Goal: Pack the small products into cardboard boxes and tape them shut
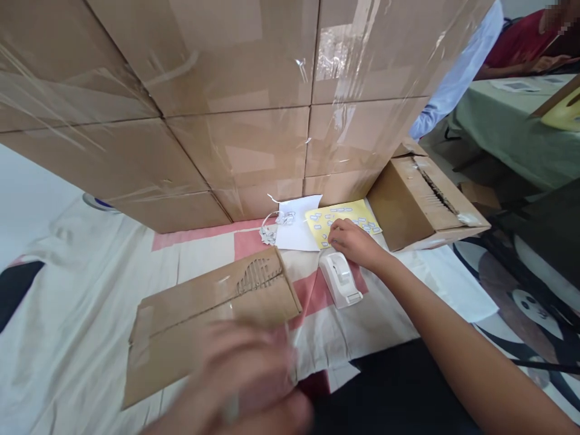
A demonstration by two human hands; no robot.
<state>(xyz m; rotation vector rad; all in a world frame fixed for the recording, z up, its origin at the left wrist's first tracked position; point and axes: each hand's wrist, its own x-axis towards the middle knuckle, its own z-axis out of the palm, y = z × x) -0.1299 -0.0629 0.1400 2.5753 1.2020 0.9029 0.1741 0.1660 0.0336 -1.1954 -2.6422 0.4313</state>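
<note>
My right hand (348,238) rests at a yellow sheet (334,219) with several small white paper slips on it. Its fingers are curled together at the sheet's lower edge; what they hold, if anything, is hidden. Just below that hand stands a white tape dispenser (339,279). My left hand (235,374) is a blur in the foreground, near a flat cardboard piece (208,314) with a torn, ridged patch. Motion smears its fingers, so their grip is unclear. Beside the yellow sheet lies a white sheet (299,229), with small cut paper bits (269,234) at its left.
A tall wall of taped cardboard boxes (254,145) rises at the back. An open cardboard box (421,199) lies on the right. Striped cloth (90,302) covers the surface. Another person in red (516,42) sits at a green-covered table (502,133) at upper right.
</note>
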